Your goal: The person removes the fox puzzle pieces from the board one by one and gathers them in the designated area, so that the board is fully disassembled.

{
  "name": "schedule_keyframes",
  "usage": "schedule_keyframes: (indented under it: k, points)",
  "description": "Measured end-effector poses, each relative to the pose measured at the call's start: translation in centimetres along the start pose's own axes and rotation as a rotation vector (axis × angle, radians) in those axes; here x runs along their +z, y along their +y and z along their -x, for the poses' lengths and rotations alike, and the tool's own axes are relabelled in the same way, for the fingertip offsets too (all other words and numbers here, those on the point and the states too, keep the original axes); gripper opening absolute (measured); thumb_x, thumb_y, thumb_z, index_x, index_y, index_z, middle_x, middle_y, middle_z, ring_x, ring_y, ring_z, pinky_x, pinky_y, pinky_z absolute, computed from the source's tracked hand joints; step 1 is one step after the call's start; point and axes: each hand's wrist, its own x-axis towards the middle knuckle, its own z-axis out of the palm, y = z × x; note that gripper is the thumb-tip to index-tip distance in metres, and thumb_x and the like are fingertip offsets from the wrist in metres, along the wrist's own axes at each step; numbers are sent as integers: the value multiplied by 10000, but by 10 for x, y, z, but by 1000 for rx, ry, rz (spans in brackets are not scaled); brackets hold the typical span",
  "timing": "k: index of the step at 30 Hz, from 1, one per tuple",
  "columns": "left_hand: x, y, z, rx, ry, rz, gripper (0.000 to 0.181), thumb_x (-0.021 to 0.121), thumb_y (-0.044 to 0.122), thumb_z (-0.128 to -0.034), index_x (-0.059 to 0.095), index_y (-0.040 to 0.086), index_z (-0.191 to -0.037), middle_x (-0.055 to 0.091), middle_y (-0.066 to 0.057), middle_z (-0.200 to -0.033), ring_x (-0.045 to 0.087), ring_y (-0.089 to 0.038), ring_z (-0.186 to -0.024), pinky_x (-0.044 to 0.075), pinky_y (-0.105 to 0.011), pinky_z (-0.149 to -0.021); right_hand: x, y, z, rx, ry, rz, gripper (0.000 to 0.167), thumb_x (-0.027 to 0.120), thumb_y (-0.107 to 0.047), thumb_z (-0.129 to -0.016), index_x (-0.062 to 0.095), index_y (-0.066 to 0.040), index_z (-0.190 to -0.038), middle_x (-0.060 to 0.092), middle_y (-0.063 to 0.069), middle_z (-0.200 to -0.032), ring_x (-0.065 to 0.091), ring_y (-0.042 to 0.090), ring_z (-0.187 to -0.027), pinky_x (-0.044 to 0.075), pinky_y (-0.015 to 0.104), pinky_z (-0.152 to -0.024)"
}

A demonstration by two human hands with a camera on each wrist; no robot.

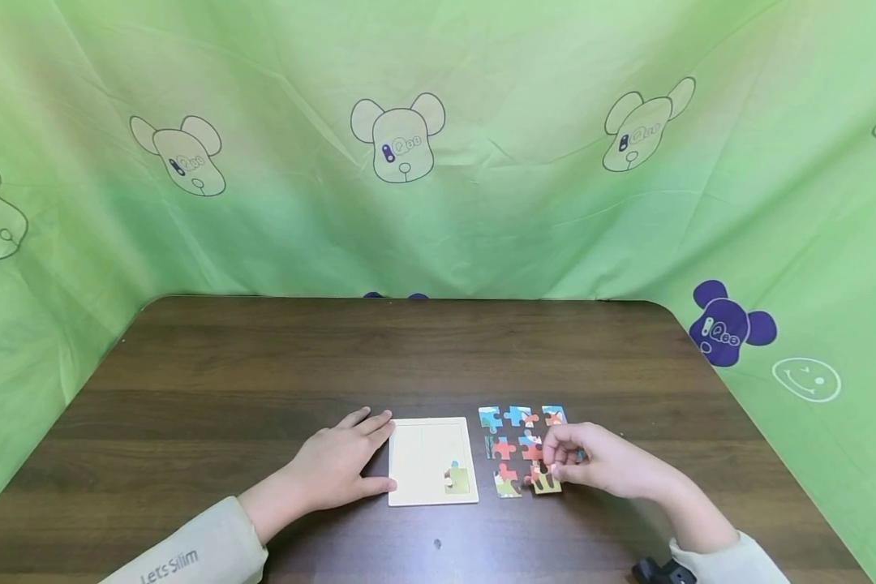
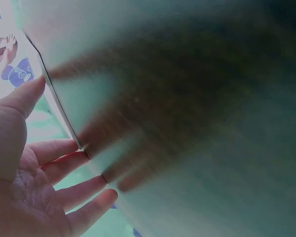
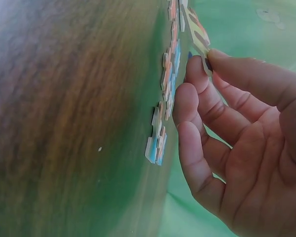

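Note:
A pale square puzzle board (image 1: 419, 454) lies on the table, with one green puzzle piece (image 1: 457, 480) in its lower right corner. My left hand (image 1: 339, 462) rests beside the board, fingers extended, its thumb and fingertips touching the left edge. Between thumb and index finger, my right hand (image 1: 602, 462) pinches a green-and-brown puzzle piece (image 3: 197, 35), tilted up off the table in the right wrist view. Several loose red, blue and green pieces (image 1: 504, 448) lie in rows between the board and the right hand, which partly hides the right-hand ones.
The brown wooden table (image 1: 409, 349) stretches to a rounded far edge. Behind and beside it hangs a green curtain (image 1: 292, 219) printed with cartoon bear heads. A black device (image 1: 663, 571) sits at the right wrist, near the front of the table.

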Motion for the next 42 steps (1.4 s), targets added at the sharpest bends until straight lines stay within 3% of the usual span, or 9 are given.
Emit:
schedule_keyframes:
  k: [12, 24, 35, 42]
  points:
    - [0, 0, 0, -7, -9, 5, 762, 687, 552, -858, 532, 73, -1430, 503, -61, -1514, 471, -343, -1393, 548, -520, -899, 0, -1, -1, 90, -12, 38, 69, 658, -46, -910, 600, -73, -883, 572, -83, -736, 499, -29, -668, 450, 204, -582]
    - [0, 0, 0, -11, -11, 7, 765, 680, 559, -862, 526, 79, -1437, 492, -48, -1524, 463, -332, -1402, 537, -550, -905, 2, -1, 0, 115, -11, 77, 67, 670, -101, -914, 619, -60, -924, 555, -116, -740, 492, -37, -667, 446, 199, -581]
    - [-1, 0, 0, -11, -9, 14, 771, 681, 559, -860, 523, 76, -1439, 491, -48, -1525, 461, -334, -1403, 534, -560, -898, 0, -9, 0, 126, -9, 223, 60, 661, -112, -917, 628, -101, -966, 591, -130, -755, 512, -54, -668, 462, 202, -590]
    - [-1, 0, 0, -11, -11, 19, 769, 684, 553, -860, 522, 75, -1439, 491, -50, -1524, 459, -334, -1403, 533, -558, -904, 1, -17, -7, 129, -14, 206, 75, 654, -122, -930, 653, -106, -1004, 634, -108, -801, 529, -44, -679, 473, 206, -608]
